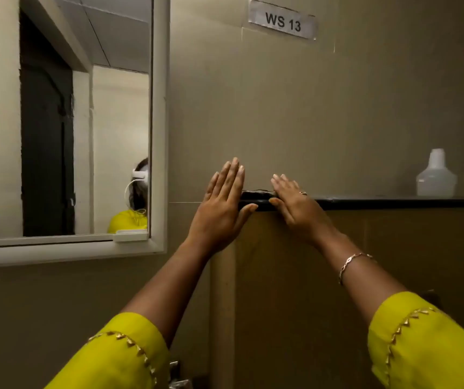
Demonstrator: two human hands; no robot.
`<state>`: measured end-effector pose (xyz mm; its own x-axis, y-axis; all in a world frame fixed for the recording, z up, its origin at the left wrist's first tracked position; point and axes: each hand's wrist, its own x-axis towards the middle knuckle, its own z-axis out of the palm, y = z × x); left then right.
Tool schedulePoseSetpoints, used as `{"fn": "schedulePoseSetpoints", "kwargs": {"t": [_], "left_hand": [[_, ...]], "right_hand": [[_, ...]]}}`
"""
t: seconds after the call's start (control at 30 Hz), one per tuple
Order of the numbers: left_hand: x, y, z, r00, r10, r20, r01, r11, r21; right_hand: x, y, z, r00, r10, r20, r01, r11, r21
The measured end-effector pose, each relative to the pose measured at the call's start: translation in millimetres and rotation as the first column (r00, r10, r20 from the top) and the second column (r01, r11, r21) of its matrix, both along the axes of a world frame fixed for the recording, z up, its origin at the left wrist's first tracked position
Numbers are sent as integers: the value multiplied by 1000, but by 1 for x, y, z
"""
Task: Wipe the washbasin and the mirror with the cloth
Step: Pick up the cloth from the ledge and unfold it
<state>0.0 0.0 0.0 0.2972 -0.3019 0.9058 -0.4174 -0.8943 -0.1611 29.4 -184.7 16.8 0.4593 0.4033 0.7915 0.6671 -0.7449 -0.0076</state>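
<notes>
A white-framed mirror [85, 122] hangs on the wall at the left. Both my arms reach up toward the left end of a black ledge [393, 203]. My left hand [222, 203] is flat with fingers straight, its thumb against the ledge's edge. My right hand [295, 203] lies flat on the ledge with fingers spread. A small dark thing [257, 195] lies on the ledge between my hands; I cannot tell what it is. No cloth or washbasin is visible.
A white plastic bottle [436, 175] stands on the ledge at the right. A paper label reading WS 13 [282, 21] is stuck high on the wall. A metal tap fitting [179, 374] shows at the bottom edge.
</notes>
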Motion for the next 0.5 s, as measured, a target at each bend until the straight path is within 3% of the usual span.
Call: {"fn": "schedulePoseSetpoints", "kwargs": {"t": [0.07,0.13,0.27,0.4,0.5], "left_hand": [[1,-7,9,983,-81,-163,70,995,-75],[3,-10,19,945,-155,-289,108,979,-172],[4,-11,31,882,-293,-370,133,906,-402],[-2,-6,46,751,-344,-564,105,905,-413],[-8,-3,54,677,-388,-626,127,899,-420]], "right_hand": [[2,-3,13,985,40,-165,-41,999,0],[4,-5,26,970,81,-230,-78,997,21],[7,-7,38,900,186,-394,-161,982,96],[15,-10,45,850,253,-463,-182,964,195],[18,-7,47,872,229,-432,-143,964,222]]}}
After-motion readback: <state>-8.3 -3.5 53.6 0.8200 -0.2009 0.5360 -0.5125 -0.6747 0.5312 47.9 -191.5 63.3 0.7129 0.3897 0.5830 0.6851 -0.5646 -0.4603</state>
